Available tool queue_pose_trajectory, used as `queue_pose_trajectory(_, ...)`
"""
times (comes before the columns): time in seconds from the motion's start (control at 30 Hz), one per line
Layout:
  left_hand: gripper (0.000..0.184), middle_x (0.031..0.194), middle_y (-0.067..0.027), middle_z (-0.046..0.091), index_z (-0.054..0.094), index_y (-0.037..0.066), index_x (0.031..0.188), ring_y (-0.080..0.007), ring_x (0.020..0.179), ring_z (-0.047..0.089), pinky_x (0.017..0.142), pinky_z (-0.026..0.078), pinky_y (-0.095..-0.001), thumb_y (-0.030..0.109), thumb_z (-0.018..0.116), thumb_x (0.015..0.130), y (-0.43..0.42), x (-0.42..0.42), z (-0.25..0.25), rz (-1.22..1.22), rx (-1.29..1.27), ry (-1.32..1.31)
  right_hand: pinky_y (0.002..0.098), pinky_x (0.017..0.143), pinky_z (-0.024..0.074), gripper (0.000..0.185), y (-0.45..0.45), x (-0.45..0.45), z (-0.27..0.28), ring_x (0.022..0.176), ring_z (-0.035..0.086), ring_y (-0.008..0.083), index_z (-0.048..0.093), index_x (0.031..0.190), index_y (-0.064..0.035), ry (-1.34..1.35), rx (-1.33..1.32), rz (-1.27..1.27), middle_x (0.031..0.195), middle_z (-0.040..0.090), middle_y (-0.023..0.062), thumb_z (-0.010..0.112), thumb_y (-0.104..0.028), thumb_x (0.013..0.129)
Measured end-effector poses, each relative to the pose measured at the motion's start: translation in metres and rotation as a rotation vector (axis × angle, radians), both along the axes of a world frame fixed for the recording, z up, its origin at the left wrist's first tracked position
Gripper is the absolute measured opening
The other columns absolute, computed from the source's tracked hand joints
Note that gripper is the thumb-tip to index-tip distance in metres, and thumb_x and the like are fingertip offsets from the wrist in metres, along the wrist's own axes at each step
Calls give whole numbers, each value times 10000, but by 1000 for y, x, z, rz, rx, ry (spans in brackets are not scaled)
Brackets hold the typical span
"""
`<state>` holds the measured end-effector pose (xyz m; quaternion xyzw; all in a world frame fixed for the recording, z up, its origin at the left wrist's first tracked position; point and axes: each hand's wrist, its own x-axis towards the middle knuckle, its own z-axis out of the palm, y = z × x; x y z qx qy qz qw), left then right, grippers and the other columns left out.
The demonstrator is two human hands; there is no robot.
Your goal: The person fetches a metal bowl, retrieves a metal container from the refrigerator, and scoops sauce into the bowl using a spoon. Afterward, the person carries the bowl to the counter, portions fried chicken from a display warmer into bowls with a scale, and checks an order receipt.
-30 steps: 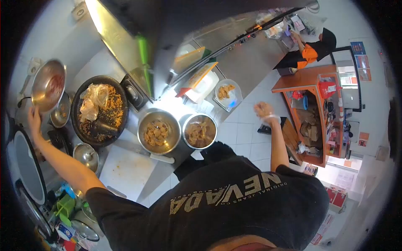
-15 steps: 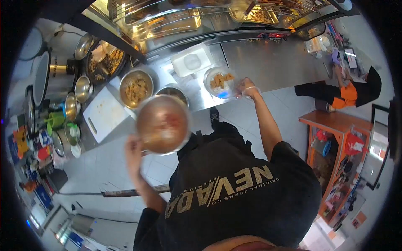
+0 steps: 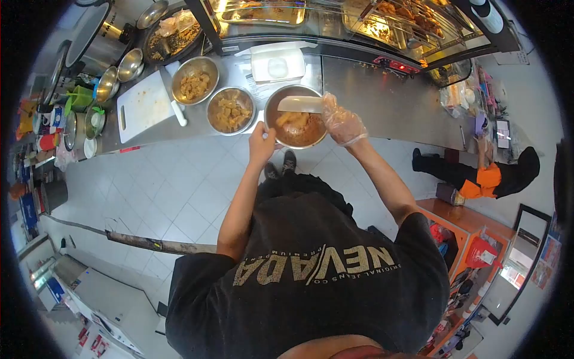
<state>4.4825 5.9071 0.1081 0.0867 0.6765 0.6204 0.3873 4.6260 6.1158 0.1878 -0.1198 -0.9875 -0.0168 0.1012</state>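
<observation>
My left hand [image 3: 262, 145] grips the near-left rim of a metal mixing bowl [image 3: 312, 139] with reddish-brown residue or sauce inside. In my right hand [image 3: 344, 121], which wears a clear plastic glove, a pale shallow bowl [image 3: 301, 104] is tipped on its side over the mixing bowl. Brownish food pieces [image 3: 293, 122] lie in the mixing bowl, just under the tipped one. Left of it stand two more metal bowls of similar pieces, a nearer bowl [image 3: 230, 111] and a farther bowl [image 3: 195, 81].
A white foam box [image 3: 277, 64] sits open behind the mixing bowl. On the left are a white cutting board [image 3: 145, 105], a knife [image 3: 179, 113] and a large pan [image 3: 173, 36]. A glass food cabinet [image 3: 335, 45] borders the counter's back. Another person [image 3: 484, 176] works at the right.
The metal mixing bowl came from the left to in front of me. My right hand lifted the pale bowl and tipped it, and its food pieces are now in the mixing bowl.
</observation>
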Motion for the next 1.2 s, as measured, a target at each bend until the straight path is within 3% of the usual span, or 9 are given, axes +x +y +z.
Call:
queue_pose_trajectory(0.13, 197, 910, -95, 541, 395, 19, 827, -186, 765, 655, 545, 627, -329, 94, 560, 904, 13, 3, -8, -85, 33, 1, 448, 496, 521, 442, 20, 19, 10, 580, 645, 350, 397, 1373, -39, 29, -19, -242, 713, 655, 196, 461, -188, 962)
queue_pose_trajectory(0.33, 150, 973, -89, 495, 451, 25, 951, -204, 842, 642, 638, 644, -334, 131, 558, 942, 77, 58, -46, -252, 17, -147, 433, 546, 534, 269, 94, 45, 42, 603, 665, 314, 635, 1055, -21, 248, -294, -468, 642, 639, 146, 590, -148, 823)
queue_pose_trajectory(0.5, 153, 854, -89, 529, 474, 13, 861, -200, 765, 631, 558, 630, -357, 84, 607, 889, 167, 132, -99, -166, 8, -108, 456, 750, 509, 246, 131, -21, -55, 868, 670, 344, 687, 937, -30, -259, -47, 31, 890, 681, 204, 611, -219, 800)
queue_pose_trajectory(0.57, 131, 874, -99, 565, 508, 11, 898, -200, 766, 638, 575, 625, -362, 82, 616, 877, 193, 145, -106, -183, -4, -68, 434, 832, 529, 290, 129, -68, -88, 912, 671, 340, 703, 931, -1, -605, -553, -187, 930, 685, 205, 638, -222, 754)
queue_pose_trajectory(0.7, 223, 957, -130, 634, 571, -21, 1059, -210, 830, 656, 725, 572, -380, 60, 627, 859, 218, 167, -124, -213, 7, 97, 395, 859, 534, 320, 114, -90, -127, 947, 669, 315, 695, 992, 22, -837, -515, 41, 1043, 670, 219, 589, -237, 837)
queue_pose_trajectory(0.93, 263, 1144, -142, 582, 484, -22, 1138, -228, 966, 633, 805, 549, -357, 159, 566, 965, 220, 200, -71, 92, -67, -341, 414, 795, 543, 257, 162, -21, -68, 909, 672, 318, 670, 934, -24, -232, -721, 12, 946, 672, 220, 504, -218, 906)
queue_pose_trajectory(1.0, 255, 1118, -149, 594, 488, -13, 1116, -232, 962, 638, 795, 553, -344, 197, 543, 983, 210, 203, -63, 159, -96, -343, 399, 756, 536, 217, 223, -9, -34, 874, 660, 298, 637, 977, -29, -384, -435, -33, 918, 652, 225, 518, -193, 897)
queue_pose_trajectory(1.1, 280, 1086, -154, 607, 495, -8, 1096, -229, 952, 642, 781, 554, -332, 251, 522, 994, 183, 205, -64, 266, -117, -318, 390, 640, 510, 121, 311, 11, -22, 656, 600, 292, 616, 858, -35, 201, -56, -118, 737, 612, 170, 569, -141, 822)
queue_pose_trajectory(1.2, 318, 1067, -153, 619, 503, -5, 1078, -228, 941, 645, 771, 549, -320, 304, 497, 1002, 156, 215, -71, 431, -155, -325, 413, 747, 531, 219, 381, -7, -36, 871, 635, 275, 616, 991, -87, 23, -107, -340, 915, 630, 147, 528, -227, 848)
